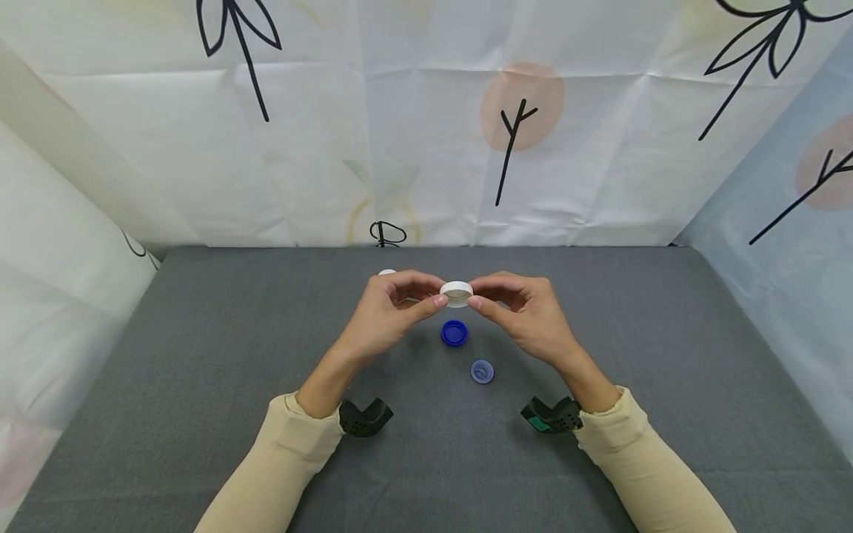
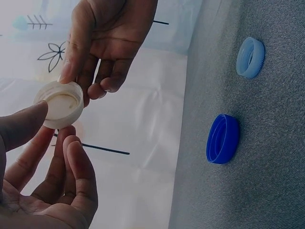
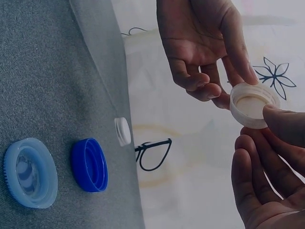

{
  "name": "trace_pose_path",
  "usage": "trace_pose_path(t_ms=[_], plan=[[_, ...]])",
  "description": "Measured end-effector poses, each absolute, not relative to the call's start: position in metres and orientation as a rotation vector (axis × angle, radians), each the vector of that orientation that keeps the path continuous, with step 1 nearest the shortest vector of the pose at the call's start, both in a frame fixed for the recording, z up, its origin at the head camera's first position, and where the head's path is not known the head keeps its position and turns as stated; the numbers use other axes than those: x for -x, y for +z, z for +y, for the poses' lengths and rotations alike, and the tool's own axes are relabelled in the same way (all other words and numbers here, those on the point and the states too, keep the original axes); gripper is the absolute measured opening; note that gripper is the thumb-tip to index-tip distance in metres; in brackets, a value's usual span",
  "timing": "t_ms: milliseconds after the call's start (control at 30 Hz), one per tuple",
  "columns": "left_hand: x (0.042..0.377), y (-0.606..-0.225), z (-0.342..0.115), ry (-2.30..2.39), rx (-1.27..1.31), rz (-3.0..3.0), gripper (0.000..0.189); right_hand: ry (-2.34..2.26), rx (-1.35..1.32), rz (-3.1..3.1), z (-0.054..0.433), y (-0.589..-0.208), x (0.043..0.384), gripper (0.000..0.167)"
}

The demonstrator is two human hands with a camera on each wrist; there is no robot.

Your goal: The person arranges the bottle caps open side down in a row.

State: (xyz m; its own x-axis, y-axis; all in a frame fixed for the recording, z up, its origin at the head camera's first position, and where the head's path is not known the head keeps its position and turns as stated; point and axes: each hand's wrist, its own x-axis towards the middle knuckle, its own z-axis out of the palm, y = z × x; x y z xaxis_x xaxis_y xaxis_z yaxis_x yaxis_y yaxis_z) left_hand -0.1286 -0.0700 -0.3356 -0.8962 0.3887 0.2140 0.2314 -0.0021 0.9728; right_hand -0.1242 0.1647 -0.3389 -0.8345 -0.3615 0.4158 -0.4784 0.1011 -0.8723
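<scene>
Pinching a white cap [image 1: 456, 295] from opposite sides, left hand [image 1: 389, 309] and right hand [image 1: 528, 314] expose its hollow, brownish-marked inside.

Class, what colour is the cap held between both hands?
The cap is white; it shows best in the left wrist view.

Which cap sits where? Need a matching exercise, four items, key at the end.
Column one
1. Ridged light blue cap
2. White cap seen in all three views
3. Dark blue cap
4. White cap not in the left wrist view

Column two
A. On the gray cloth, highest of the three lying caps in the head view
B. On the cloth, between the other two lying caps
C. On the cloth, lowest in the head view
D. Pinched by the left hand and right hand

Pairs: 1-C, 2-D, 3-B, 4-A
</scene>
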Motion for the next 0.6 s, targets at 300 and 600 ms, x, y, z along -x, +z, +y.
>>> trace_pose_path(t_ms=[300, 600], plan=[[0.1295, -0.3370, -0.0697, 2.070, -0.698, 2.129, 0.017, 1.877, -0.903, -2.238, 0.1650, -0.3380, 0.1239, 0.023], [0.1294, -0.3369, -0.0692, 1.972, -0.618, 2.170, 0.019, 1.834, -0.931, -2.201, 0.1644, -0.3393, 0.1238, 0.021]])
